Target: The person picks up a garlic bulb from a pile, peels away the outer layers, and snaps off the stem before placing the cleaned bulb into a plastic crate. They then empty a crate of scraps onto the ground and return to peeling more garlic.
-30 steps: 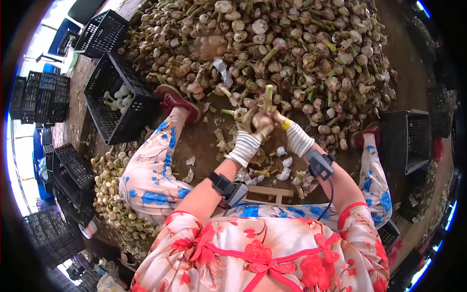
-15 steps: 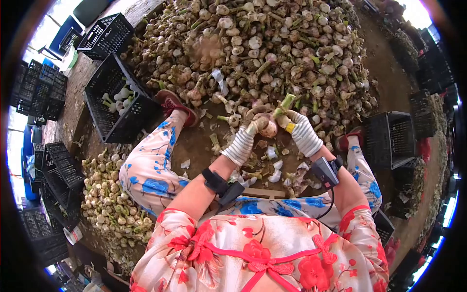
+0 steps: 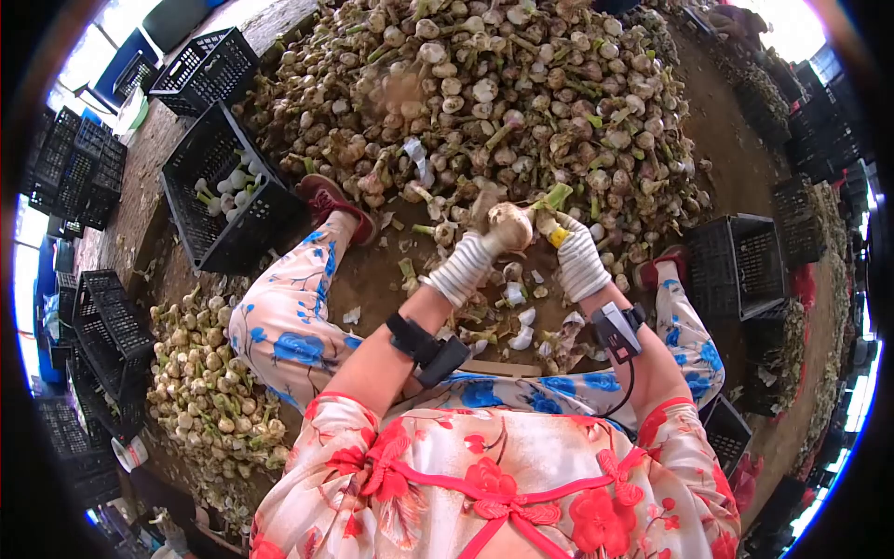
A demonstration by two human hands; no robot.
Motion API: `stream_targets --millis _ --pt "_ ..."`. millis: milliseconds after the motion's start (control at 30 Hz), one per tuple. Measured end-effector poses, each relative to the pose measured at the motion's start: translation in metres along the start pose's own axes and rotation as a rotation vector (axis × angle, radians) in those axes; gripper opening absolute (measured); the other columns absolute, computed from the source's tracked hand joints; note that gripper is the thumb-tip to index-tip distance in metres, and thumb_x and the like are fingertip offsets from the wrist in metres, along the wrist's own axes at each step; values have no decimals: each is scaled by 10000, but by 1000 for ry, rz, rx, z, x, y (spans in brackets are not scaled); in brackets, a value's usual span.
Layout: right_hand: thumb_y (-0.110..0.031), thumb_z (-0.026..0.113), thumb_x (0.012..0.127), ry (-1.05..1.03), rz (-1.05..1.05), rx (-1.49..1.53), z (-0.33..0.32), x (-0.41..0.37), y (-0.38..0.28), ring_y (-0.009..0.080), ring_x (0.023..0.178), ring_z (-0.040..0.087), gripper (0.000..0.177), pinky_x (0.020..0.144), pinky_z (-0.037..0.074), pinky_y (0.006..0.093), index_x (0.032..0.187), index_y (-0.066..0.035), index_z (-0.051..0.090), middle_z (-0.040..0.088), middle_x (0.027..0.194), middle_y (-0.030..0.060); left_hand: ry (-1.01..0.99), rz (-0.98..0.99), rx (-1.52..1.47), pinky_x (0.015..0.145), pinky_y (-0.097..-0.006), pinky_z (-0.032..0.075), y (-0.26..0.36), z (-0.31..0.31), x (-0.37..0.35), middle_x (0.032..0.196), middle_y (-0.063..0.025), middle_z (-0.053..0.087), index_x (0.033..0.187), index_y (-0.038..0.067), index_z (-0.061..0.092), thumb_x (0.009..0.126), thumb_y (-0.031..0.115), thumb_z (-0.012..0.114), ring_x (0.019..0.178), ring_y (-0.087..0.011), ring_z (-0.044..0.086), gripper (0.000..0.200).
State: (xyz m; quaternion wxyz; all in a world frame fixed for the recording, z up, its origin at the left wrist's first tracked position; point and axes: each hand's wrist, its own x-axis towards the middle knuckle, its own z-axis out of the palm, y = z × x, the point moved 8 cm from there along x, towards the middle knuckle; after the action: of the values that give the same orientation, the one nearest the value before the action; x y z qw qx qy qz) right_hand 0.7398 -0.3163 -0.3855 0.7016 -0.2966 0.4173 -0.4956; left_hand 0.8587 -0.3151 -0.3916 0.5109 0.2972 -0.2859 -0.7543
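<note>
One garlic bulb (image 3: 509,224) with a thick green stem (image 3: 553,197) is between my two gloved hands, in front of a big garlic pile (image 3: 521,102). The fingers of my left hand (image 3: 475,253) are wrapped round the bulb. My right hand (image 3: 575,252), with yellow tape on a finger, is closed at the stem side of the same garlic. Its fingertips are partly hidden. Loose peeled skins (image 3: 524,329) lie on the ground below my hands.
A black crate (image 3: 214,200) holding some white garlic stands at the left. Below it lies a smaller garlic pile (image 3: 219,382). Another black crate (image 3: 742,268) is at the right. My shoes (image 3: 340,207) flank the work spot. More crates line both sides.
The garlic bulb has turned and come up, its pale side now showing over my left hand. Both hands have shifted slightly, and my right forearm has moved a little left.
</note>
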Motion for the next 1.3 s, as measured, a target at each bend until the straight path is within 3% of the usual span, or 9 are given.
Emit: stream_targets --millis 100,367,500,600,767,900,1133,1233,1300 --pt "-80 512 860 26 -130 -278 8 0 -3 71 731 535 216 686 450 202 1054 9 547 598 867 14 200 653 492 797 -268 450 44 3 -18 955 -47 552 1138 41 473 735 149 673 855 -132 529 462" --pt "-87 504 867 33 -290 -98 8 2 -6 59 779 516 211 674 436 178 1055 4 528 556 946 17 -170 -328 -426 757 -318 505 9 2 -11 968 -114 578 1112 71 481 764 403 611 923 -192 561 499" --pt "-99 515 854 6 -311 -33 21 -2 -5 79 889 535 334 764 445 188 1163 16 460 567 1000 36 194 529 661 860 -289 449 59 -16 -5 1091 -99 505 1206 51 327 584 -2 749 1004 -203 500 753" --pt "-105 525 844 -45 -344 -213 28 -2 -10 99 849 564 298 748 468 209 1115 15 493 584 976 44 173 645 530 864 -287 441 72 -21 -10 1081 -93 513 1171 41 380 545 3 761 991 -197 506 733" --pt "-122 555 809 -214 121 238 29 1 1 171 788 613 235 693 512 278 1021 -20 544 615 901 57 -331 1 239 829 -279 449 66 -2 -16 1031 -78 560 1139 32 485 569 215 738 958 -168 530 650" --pt "-103 548 812 -90 76 164 16 2 12 155 744 605 239 661 502 243 1035 -15 546 614 875 48 -6 -275 70 588 -228 492 47 -33 -15 936 -29 596 1139 84 521 713 157 665 734 -108 581 456" --pt "-78 526 836 -28 -154 -198 17 13 0 49 686 523 174 607 439 194 978 15 562 590 800 0 190 -51 194 695 -229 459 44 -47 -15 928 -32 599 1053 39 567 801 211 621 806 -105 557 310" --pt "-229 557 795 -52 -219 -1857 -40 51 56 273 765 595 245 677 469 317 929 -26 592 628 837 128 88 -76 116 746 -243 458 43 -47 -10 944 -49 599 1066 33 558 792 236 632 847 -125 565 349" --pt "-307 551 778 -599 203 -1862 -44 23 91 351 844 566 313 727 450 368 949 -48 596 607 887 169 -8 29 289 760 -244 455 54 -34 -9 960 -52 594 1080 31 551 790 251 634 870 -123 560 373"
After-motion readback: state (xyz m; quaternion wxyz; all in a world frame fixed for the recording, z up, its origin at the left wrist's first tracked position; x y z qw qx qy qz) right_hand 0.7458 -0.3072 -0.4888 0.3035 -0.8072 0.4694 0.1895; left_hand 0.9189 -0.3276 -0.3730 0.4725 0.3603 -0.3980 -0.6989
